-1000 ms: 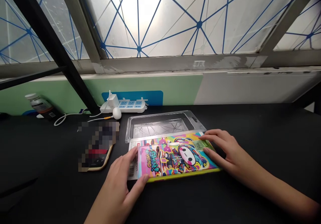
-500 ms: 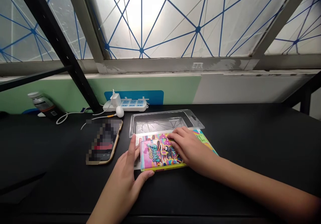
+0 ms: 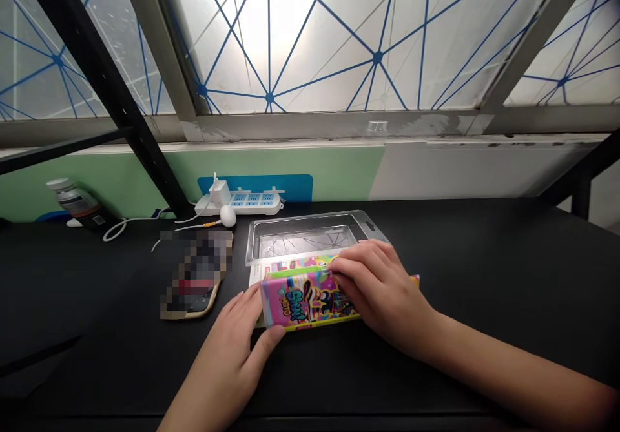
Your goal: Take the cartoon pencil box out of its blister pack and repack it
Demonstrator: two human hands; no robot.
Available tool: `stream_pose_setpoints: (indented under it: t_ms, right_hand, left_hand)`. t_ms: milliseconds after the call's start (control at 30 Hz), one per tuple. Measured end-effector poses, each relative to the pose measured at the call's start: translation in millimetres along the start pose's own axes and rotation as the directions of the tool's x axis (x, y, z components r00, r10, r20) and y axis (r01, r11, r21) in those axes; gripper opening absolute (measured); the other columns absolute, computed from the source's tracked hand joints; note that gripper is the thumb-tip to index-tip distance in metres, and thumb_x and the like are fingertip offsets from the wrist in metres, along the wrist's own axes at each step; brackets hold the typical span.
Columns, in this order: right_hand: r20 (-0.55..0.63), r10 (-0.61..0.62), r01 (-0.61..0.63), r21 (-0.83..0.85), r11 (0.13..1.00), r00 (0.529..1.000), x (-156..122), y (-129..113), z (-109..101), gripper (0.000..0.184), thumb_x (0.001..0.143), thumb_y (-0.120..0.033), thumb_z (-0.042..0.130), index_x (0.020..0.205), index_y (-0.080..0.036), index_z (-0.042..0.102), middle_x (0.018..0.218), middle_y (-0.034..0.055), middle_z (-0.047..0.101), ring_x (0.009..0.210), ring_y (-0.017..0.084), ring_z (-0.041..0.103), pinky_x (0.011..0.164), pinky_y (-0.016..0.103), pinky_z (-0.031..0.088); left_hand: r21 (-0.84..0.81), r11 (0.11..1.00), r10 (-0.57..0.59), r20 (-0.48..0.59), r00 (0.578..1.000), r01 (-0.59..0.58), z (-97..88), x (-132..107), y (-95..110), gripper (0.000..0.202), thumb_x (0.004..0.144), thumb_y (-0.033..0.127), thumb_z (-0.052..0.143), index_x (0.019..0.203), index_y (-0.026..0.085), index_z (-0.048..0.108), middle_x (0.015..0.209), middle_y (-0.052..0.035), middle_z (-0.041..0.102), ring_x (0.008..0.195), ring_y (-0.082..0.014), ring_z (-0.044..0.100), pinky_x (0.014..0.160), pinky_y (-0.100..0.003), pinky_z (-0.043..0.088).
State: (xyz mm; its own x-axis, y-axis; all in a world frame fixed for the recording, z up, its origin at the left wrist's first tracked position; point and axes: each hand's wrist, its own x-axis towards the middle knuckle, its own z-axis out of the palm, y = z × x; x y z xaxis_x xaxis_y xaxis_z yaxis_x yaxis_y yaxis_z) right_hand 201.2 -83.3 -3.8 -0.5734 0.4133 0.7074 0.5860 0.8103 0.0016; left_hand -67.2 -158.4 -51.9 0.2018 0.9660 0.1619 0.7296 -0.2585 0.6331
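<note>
A colourful cartoon-printed phone case (image 3: pixel 300 299) lies on a printed card insert (image 3: pixel 290 265) on the black table. Its far edge is tipped up toward me. My left hand (image 3: pixel 237 341) holds the case's left end, thumb under the near corner and fingers along the side. My right hand (image 3: pixel 382 290) lies over the case's right half, fingers curled on its far top edge. Just behind stands an empty clear plastic blister tray (image 3: pixel 310 235).
A blurred phone (image 3: pixel 194 277) lies left of the case. Behind it are a white power strip (image 3: pixel 242 201) with a plug and cable, and a small bottle (image 3: pixel 75 201) at far left. A black diagonal frame bar (image 3: pixel 111 96) rises before the window.
My right hand slid from the case's right end to its middle and gripped the far edge. The case's far edge has lifted. My left hand stays at the left end.
</note>
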Motion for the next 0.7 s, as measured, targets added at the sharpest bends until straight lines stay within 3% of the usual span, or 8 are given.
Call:
stream_pose_setpoints:
  t_ms: [100,167,300,433,500,567,633,700]
  right_hand:
    - [0.070,-0.115,0.111,0.059,0.992,0.991,-7,-6,-31,0.020,0.097,-0.015,0.060,0.114,-0.024,0.062,0.090,-0.0001,0.073,0.084,0.018,0.068,0.108,0.044,0.038]
    - [0.179,-0.155,0.124,0.174,0.977,0.971,-13,-8,-52,0.013,0.098,-0.025,0.064,0.111,-0.024,0.065,0.088,-0.0010,0.074,0.085,0.017,0.070,0.113,0.043,0.034]
    - [0.453,-0.166,-0.010,0.361,0.933,0.876,-33,8,-77,0.035,0.090,-0.057,0.069,0.105,-0.025,0.069,0.110,0.0055,0.074,0.105,0.023,0.071,0.117,0.044,0.036]
    - [0.617,0.079,-0.307,0.273,0.912,0.783,-68,48,-78,0.077,0.070,-0.068,0.082,0.135,-0.031,0.062,0.153,0.0129,0.053,0.141,0.037,0.050,0.112,0.051,0.047]
    - [0.661,0.208,-0.451,0.221,0.865,0.721,-87,66,-73,0.111,0.058,-0.070,0.088,0.154,-0.036,0.043,0.168,0.0130,0.032,0.150,0.044,0.035,0.114,0.057,0.044]
    - [0.697,0.276,-0.543,0.192,0.818,0.661,-101,77,-68,0.132,0.053,-0.069,0.090,0.163,-0.039,0.023,0.173,0.0120,0.019,0.152,0.047,0.027,0.117,0.062,0.037]
    - [0.715,0.310,-0.598,0.186,0.780,0.627,-110,81,-61,0.131,0.060,-0.065,0.089,0.165,-0.039,0.015,0.173,0.0115,0.019,0.152,0.047,0.025,0.118,0.063,0.033]
    - [0.704,0.337,-0.633,0.205,0.746,0.625,-114,82,-56,0.119,0.069,-0.061,0.086,0.164,-0.038,0.019,0.170,0.0111,0.027,0.153,0.045,0.027,0.119,0.063,0.032]
  left_hand:
    - [-0.100,0.993,-0.061,0.032,0.998,0.064,-7.1,-6,-8,0.058,0.107,0.058,0.022,0.157,0.035,0.043,0.163,-0.0020,0.043,0.153,-0.0311,0.035,0.123,-0.059,0.028]
    - [-0.130,0.984,-0.115,0.030,0.993,0.118,-9.4,-7,-11,0.061,0.106,0.060,0.016,0.157,0.038,0.042,0.164,0.0010,0.041,0.154,-0.0310,0.032,0.122,-0.061,0.026]
    - [-0.077,0.988,-0.128,0.050,0.990,0.132,-7.2,-1,-10,0.066,0.101,0.067,0.038,0.157,0.034,0.042,0.162,-0.0031,0.043,0.152,-0.0346,0.034,0.121,-0.062,0.026]
    - [0.008,0.991,-0.134,0.021,0.991,0.134,-2.0,3,-10,0.070,0.096,0.063,0.055,0.158,0.035,0.040,0.162,-0.0033,0.044,0.150,-0.0345,0.038,0.118,-0.059,0.034]
    - [0.030,0.993,-0.116,-0.015,0.993,0.116,-0.5,3,-11,0.068,0.097,0.060,0.055,0.158,0.035,0.041,0.162,-0.0032,0.044,0.148,-0.0335,0.041,0.117,-0.057,0.037]
    - [0.053,0.993,-0.100,-0.032,0.994,0.101,-0.3,3,-13,0.067,0.097,0.057,0.056,0.158,0.035,0.040,0.161,-0.0035,0.045,0.147,-0.0333,0.044,0.115,-0.054,0.042]
    - [0.071,0.993,-0.094,-0.039,0.995,0.097,-1.4,2,-15,0.066,0.098,0.054,0.056,0.159,0.034,0.039,0.159,-0.0037,0.048,0.145,-0.0337,0.046,0.112,-0.052,0.046]
    - [0.066,0.994,-0.088,-0.037,0.995,0.091,-3.2,0,-14,0.063,0.100,0.051,0.054,0.159,0.034,0.039,0.158,-0.0037,0.050,0.144,-0.0340,0.047,0.112,-0.052,0.047]
